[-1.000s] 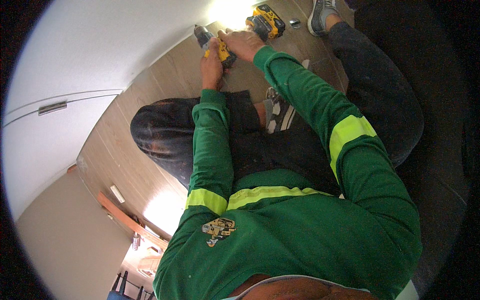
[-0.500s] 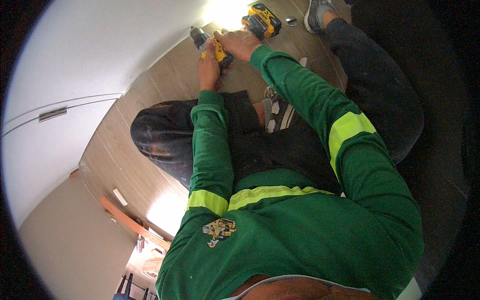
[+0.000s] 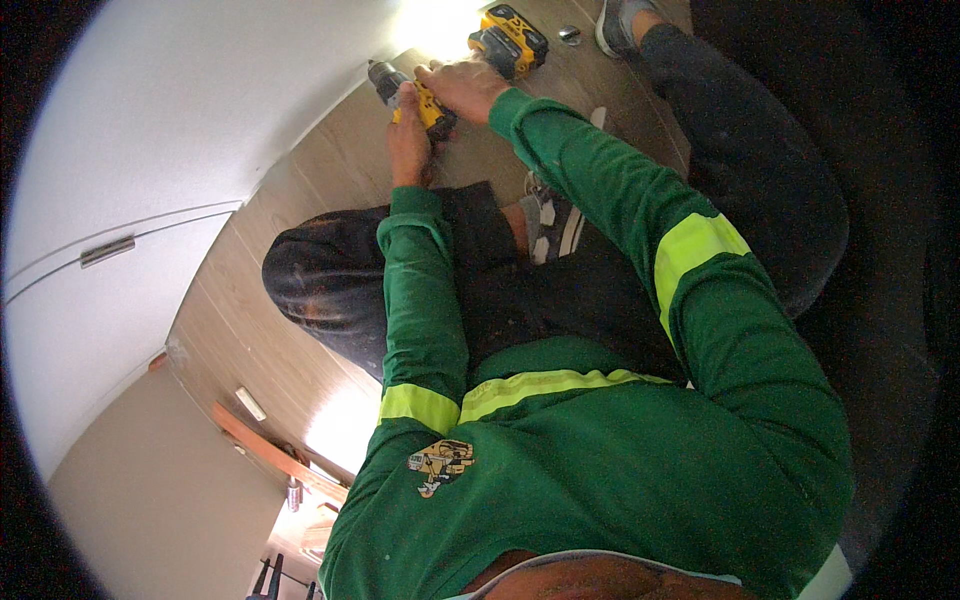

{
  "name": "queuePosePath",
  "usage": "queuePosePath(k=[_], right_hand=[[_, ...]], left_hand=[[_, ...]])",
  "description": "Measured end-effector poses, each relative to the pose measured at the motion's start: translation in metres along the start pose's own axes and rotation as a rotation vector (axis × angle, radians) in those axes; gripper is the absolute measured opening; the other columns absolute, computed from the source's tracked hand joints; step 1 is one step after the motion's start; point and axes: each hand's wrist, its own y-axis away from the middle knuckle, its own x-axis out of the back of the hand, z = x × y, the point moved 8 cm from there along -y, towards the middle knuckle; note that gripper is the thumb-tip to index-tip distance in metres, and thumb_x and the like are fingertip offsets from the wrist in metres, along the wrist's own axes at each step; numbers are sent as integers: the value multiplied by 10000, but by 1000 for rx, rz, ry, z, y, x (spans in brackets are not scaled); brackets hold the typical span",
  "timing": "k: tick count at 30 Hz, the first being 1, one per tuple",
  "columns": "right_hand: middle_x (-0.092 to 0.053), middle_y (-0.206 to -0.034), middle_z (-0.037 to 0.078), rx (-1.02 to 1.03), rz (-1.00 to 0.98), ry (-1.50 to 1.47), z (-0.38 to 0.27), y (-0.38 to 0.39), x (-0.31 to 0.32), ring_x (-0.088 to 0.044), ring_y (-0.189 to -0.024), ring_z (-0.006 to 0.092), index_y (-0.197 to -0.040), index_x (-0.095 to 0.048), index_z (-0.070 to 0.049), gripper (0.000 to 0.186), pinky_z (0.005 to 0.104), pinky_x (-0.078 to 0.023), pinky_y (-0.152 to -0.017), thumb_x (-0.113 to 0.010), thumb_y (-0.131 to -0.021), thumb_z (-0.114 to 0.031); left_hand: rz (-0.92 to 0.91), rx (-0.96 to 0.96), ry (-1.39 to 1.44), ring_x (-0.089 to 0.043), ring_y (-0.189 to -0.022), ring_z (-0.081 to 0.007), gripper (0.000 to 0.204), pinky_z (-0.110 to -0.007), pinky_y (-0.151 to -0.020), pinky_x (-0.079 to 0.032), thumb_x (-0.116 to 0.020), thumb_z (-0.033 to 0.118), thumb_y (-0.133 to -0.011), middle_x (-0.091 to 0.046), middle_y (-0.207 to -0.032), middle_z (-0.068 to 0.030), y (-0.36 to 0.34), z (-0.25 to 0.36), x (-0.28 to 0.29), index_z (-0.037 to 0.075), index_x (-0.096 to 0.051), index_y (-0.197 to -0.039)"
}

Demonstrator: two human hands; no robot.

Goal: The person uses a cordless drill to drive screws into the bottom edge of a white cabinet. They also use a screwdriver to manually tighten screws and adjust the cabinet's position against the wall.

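Near the base of the white panel, my left hand [image 3: 411, 143] is closed round a yellow and black cordless drill [image 3: 434, 113]. The drill's dark chuck [image 3: 380, 74] points up and left, toward the panel. My right hand [image 3: 467, 88] is at the drill's far side, its bent fingers closed against the body; the fingertips are partly hidden. Just beyond my right hand, a second yellow and black power tool [image 3: 510, 42] rests on the floor with its battery showing. My right hand partly covers it. Bright light glares beside this tool.
The white panel [image 3: 200, 100] with a metal handle [image 3: 107, 251] rises at left. Beyond the second tool lies a small shiny round piece [image 3: 570, 36] on the wood-look floor [image 3: 335, 150]. My folded legs and shoes are close to the hands. An orange strip [image 3: 270, 450] lies lower left.
The view has shifted slightly, so hands, drill and second tool appear a little farther left and up. Both hands stay at the drill.
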Motion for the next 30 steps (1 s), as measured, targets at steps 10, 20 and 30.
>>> queuePosePath(k=[10,20,30], right_hand=[[-677,-1130,185,-6,-18,-2,0,1,1,-705,-1006,385,-1208,-521,-51,280,537,-558,-825,-489,-981,-211],[-660,-1189,168,-41,-62,6,2,-1,-9,-700,-1035,360,-1303,-520,-87,354,553,-541,-876,-510,-970,-207],[-670,-1131,168,-44,-63,-15,2,-1,-3,-716,-989,347,-1213,-531,-55,280,472,-586,-797,-516,-969,-193]], left_hand=[[36,-20,35,-644,-633,-157,610,-287,-493,-493,-564,627,-952,-656,-851,-47,-3,-3,2,30,-637,-1052],[-58,-53,104,-654,-650,-150,643,-269,-489,-481,-543,653,-949,-667,-842,-48,-18,-21,1,24,-636,-1038],[-43,-33,29,-615,-622,-138,634,-268,-497,-458,-509,651,-965,-649,-824,-33,-17,-17,-1,35,-633,-1048]])
